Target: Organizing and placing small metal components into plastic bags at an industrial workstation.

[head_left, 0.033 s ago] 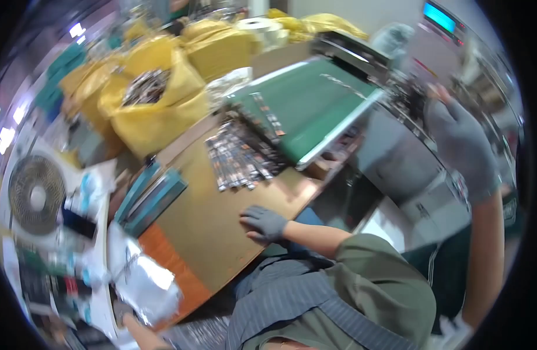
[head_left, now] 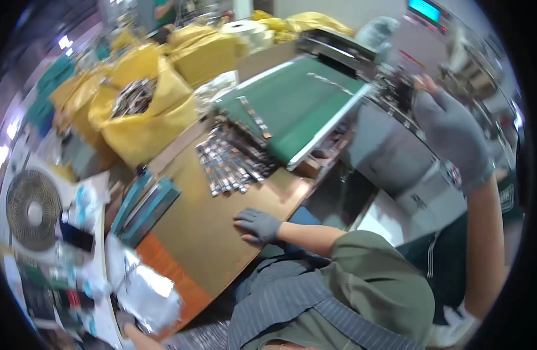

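My right hand (head_left: 257, 226), in a grey fingertipless-looking glove, rests palm down on the brown tabletop (head_left: 198, 245), fingers stretched to the left and slightly apart, with nothing in it. Beyond it lies a fanned pile of shiny narrow strips (head_left: 230, 160), dark and silver with orange patches. My left hand (head_left: 125, 322), also gloved, is low at the left beside a silver plastic bag (head_left: 146, 289) and a white table edge. Its fingers are mostly hidden, so I cannot tell whether it grips the bag.
A green conveyor belt (head_left: 297, 96) carries a few strips. A co-worker's gloved hand (head_left: 449, 125) reaches toward the machine at right. A yellow sack (head_left: 128, 134) holds many strips. A teal metal holder (head_left: 146, 210) stands on the table's left edge, near a fan (head_left: 34, 204).
The whole view has shifted slightly, so things appear a little farther left. Both my hands keep their places beside the table and the silver bag.
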A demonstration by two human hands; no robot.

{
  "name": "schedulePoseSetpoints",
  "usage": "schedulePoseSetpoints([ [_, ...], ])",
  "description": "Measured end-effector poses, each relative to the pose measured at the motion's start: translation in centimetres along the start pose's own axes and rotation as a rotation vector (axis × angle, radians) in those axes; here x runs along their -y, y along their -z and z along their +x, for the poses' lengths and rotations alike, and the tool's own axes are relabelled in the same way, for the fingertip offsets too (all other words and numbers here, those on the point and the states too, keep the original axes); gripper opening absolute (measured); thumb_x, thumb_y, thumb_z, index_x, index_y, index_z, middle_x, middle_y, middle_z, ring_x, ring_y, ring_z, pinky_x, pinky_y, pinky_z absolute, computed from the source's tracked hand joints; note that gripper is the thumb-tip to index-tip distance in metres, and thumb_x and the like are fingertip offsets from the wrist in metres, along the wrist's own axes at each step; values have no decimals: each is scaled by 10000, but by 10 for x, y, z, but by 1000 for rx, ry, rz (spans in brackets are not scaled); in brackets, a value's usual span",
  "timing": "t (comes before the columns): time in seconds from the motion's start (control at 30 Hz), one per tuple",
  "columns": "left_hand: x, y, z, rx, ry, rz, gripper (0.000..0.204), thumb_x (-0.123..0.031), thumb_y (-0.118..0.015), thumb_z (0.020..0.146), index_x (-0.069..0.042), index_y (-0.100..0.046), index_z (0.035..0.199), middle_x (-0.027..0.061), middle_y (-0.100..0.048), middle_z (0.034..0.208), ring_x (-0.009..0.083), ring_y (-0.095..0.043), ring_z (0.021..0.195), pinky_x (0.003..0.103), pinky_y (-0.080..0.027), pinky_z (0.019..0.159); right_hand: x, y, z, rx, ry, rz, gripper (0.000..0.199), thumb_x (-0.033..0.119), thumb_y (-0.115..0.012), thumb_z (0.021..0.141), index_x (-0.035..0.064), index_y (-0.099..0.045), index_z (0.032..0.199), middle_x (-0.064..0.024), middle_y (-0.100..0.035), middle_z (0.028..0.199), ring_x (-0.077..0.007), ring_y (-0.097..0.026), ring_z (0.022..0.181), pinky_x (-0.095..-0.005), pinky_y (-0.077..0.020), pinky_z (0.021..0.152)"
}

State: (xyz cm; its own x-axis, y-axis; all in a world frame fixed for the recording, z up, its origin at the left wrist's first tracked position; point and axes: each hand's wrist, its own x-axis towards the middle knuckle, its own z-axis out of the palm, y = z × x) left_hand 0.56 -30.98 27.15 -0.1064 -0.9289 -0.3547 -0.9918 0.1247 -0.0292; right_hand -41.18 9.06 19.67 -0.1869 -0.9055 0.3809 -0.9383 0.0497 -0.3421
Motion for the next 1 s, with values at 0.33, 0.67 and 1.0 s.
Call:
schedulePoseSetpoints([
  [0.33, 37, -21, 85, -199, 12, -75, 576, -347, -559, 771, -31, -447, 1240, 198, -447, 1295, 341, -520, 1138, 407, -458, 873, -9, -20, 5, -108, 32, 74, 467, 345, -556, 824, 39, -506, 1172, -176, -470, 1275, -359, -427, 1192, -474, -322, 1019],
  [0.67, 56, -41, 44, -259, 206, -145, 380, -181, -471, 795, 42, -576, 1084, 267, -583, 1112, 401, -574, 1020, 457, -466, 826, -9, -16, 2, -76, 12, 10, 462, 363, -534, 850, 57, -498, 1194, -153, -477, 1281, -337, -428, 1213, -458, -320, 1033],
  [1.0, 76, -59, 38, -625, 114, 118, 330, -256, -472, 877, -19, -567, 1087, 219, -609, 1073, 371, -606, 947, 452, -478, 785, -1, -4, 1, -78, 10, 25, 460, 342, -562, 833, 51, -500, 1185, -152, -487, 1268, -330, -439, 1200, -454, -325, 1027],
])
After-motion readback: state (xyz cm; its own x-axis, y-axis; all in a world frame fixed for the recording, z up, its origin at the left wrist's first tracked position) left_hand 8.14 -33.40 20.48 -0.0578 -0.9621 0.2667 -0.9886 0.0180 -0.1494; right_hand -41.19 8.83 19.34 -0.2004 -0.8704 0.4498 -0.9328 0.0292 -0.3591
